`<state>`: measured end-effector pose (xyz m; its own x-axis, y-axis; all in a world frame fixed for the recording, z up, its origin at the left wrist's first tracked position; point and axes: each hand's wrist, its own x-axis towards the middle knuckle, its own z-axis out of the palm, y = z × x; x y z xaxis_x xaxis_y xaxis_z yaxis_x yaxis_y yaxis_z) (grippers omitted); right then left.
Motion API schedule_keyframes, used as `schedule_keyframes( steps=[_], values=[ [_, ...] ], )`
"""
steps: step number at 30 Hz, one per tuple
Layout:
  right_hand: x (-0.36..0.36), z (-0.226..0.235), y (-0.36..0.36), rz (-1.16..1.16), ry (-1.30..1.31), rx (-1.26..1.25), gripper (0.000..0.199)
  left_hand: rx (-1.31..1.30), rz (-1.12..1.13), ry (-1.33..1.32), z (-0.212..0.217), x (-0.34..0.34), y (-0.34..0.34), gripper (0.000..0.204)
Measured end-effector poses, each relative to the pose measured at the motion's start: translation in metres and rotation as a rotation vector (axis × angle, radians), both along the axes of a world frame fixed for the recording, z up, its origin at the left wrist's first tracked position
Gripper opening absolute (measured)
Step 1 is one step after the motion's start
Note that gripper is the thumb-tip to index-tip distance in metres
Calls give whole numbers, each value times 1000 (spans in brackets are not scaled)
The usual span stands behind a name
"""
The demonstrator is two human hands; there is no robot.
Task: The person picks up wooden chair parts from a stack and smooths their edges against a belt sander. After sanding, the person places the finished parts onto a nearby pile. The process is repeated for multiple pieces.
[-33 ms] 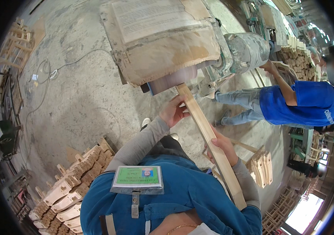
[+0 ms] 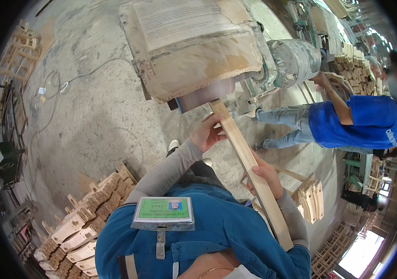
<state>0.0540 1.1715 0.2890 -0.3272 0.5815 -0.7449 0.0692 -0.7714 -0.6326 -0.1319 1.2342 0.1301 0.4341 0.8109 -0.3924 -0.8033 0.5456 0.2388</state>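
Ideally, left hand [image 2: 205,133] and right hand [image 2: 268,176], fingers clamped on the wooden bar [image 2: 243,158], hold its end square to the roller [image 2: 208,93].

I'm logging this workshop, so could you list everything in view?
Machine cover: one, dusty tan, top centre
Paper sheet: one, white, on the cover
Roller: one, pinkish, at the cover's lower edge
Wooden bar: one, pale, centre, far end at the roller
Cylinder: one, grey, right of the cover
Cable: one, grey, upper left
Wood stacks: at least three, pale, lower left, right, upper right
Co-worker: one, blue shirt, right
Far edges: too small to tell
Badge: one, green and white, on the jacket
Jacket: one, blue, bottom centre
Left hand: one, grey-sleeved, holding the bar's far part
Right hand: one, grey-sleeved, around the bar's middle
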Motion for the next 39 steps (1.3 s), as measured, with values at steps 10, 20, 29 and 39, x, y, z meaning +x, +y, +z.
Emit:
schedule_keyframes(
  steps=[10,20,29,39],
  values=[
    [4,3,-3,0,-5,17,66,-5,-12,-15,1,3,-1,35],
    [25,13,-18,72,-25,46,72,-30,-20,12,23,15,-18,36],
    [5,0,9,41,-22,20,63,0,25,30,-2,10,6,45],
    [9,-3,1,38,-25,40,68,36,6,7,-1,12,3,45]
  ],
)
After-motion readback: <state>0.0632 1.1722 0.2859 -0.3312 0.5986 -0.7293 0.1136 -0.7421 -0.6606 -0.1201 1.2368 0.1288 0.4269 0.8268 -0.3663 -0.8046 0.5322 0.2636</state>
